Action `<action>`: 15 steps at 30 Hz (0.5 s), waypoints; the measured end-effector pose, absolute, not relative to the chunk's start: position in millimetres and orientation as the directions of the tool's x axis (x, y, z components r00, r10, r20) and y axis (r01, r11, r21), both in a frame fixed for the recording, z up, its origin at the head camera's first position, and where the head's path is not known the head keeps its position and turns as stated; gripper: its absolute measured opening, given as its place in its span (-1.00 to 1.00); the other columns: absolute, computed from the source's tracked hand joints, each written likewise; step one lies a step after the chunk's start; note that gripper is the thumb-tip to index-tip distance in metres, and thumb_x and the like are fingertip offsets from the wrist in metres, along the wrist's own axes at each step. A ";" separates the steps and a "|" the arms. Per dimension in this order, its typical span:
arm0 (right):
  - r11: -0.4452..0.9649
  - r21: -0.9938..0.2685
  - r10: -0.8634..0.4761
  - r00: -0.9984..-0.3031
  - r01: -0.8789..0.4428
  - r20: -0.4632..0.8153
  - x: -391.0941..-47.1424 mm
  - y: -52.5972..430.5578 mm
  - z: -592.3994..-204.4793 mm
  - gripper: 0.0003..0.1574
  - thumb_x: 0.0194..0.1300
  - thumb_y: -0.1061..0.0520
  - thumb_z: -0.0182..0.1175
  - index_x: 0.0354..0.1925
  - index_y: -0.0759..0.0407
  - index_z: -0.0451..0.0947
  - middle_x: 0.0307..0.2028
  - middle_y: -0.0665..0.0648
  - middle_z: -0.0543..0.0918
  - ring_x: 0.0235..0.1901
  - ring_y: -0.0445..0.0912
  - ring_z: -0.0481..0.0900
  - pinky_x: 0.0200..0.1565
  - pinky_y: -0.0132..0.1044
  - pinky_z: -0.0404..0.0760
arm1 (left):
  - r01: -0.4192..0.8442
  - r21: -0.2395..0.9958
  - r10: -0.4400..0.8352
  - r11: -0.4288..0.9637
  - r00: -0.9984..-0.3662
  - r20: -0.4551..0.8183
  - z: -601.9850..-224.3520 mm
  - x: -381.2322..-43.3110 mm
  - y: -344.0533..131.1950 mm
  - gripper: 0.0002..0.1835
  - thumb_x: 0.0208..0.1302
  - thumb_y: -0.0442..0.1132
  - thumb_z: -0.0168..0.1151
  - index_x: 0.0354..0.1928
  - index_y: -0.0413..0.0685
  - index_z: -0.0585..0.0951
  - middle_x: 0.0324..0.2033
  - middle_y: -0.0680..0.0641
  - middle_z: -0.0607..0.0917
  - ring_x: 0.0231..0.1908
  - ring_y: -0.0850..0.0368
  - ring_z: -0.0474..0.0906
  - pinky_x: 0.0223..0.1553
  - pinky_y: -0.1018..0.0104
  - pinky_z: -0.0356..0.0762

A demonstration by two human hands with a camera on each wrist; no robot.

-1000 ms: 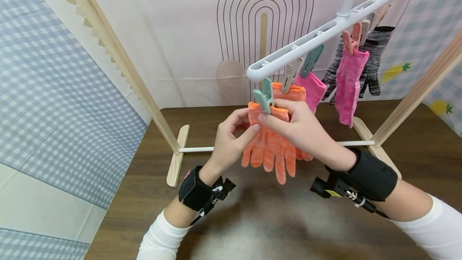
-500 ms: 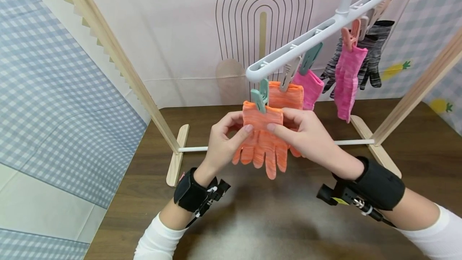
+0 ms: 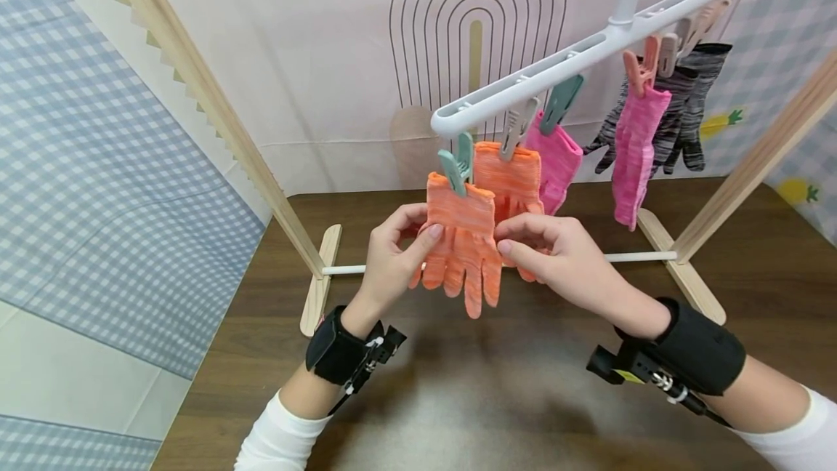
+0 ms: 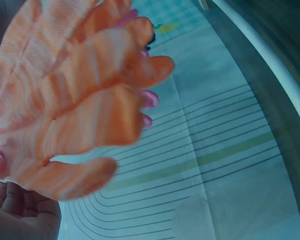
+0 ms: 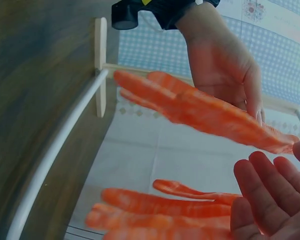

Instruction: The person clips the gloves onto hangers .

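In the head view, an orange knitted glove [image 3: 461, 216] hangs fingers down from a teal clothespin [image 3: 460, 166] at its cuff. My left hand [image 3: 397, 253] pinches its left edge, thumb in front and the other fingers behind. Right at the opposite edge are the fingertips of my right hand [image 3: 562, 256], thumb and forefinger slightly parted. A second orange glove [image 3: 508, 169] hangs behind from a grey clothespin [image 3: 519, 129]. The right wrist view shows the front glove [image 5: 190, 107] nearly edge-on, with my right hand [image 5: 272, 200] close to one end of it.
The clothespins hang from a white bar hanger [image 3: 595, 46]. Further along are a pink knitted piece [image 3: 552, 162], another pink one [image 3: 634, 151] and dark grey gloves [image 3: 693, 107]. Wooden rack legs [image 3: 209, 100] with a white lower rod [image 3: 641, 258] stand on the brown table [image 3: 261, 384].
The front glove has shifted left and slightly up, with my left hand moving left along with it. My right hand has slid from the cuff to the glove's right edge, and its thumb has left the fabric.
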State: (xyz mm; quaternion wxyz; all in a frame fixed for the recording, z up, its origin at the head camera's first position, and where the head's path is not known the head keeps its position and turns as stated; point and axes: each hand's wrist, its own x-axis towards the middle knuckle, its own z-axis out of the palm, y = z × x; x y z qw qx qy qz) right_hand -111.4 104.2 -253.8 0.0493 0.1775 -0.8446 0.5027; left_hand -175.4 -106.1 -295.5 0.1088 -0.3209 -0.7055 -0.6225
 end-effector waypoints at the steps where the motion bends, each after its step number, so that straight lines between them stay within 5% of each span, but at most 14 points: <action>1: 0.434 -0.829 -0.255 -0.931 -0.352 0.261 -111.0 105.2 -255.6 -0.80 0.21 0.19 0.08 -0.20 0.26 0.51 -0.61 0.06 0.47 -0.66 -0.15 0.40 -0.61 -0.37 0.39 | 0.582 0.813 0.314 0.032 -0.778 0.544 -296.1 -175.6 -107.2 -0.77 0.16 -0.34 0.10 -0.12 -0.25 0.51 -0.27 -0.19 0.59 -0.35 0.21 0.46 -0.26 0.37 0.44; 15: 0.416 -0.833 -0.297 -0.920 -0.366 0.256 -103.8 114.1 -273.3 -0.79 0.22 0.25 0.05 -0.19 0.32 0.51 -0.34 0.25 0.62 -0.38 -0.33 0.57 -0.35 -0.46 0.53 | 0.531 0.837 0.304 0.130 -0.825 0.476 -308.1 -178.5 -120.6 -0.79 0.16 -0.31 0.12 -0.16 -0.23 0.54 -0.34 -0.17 0.60 -0.40 0.24 0.46 -0.35 0.39 0.45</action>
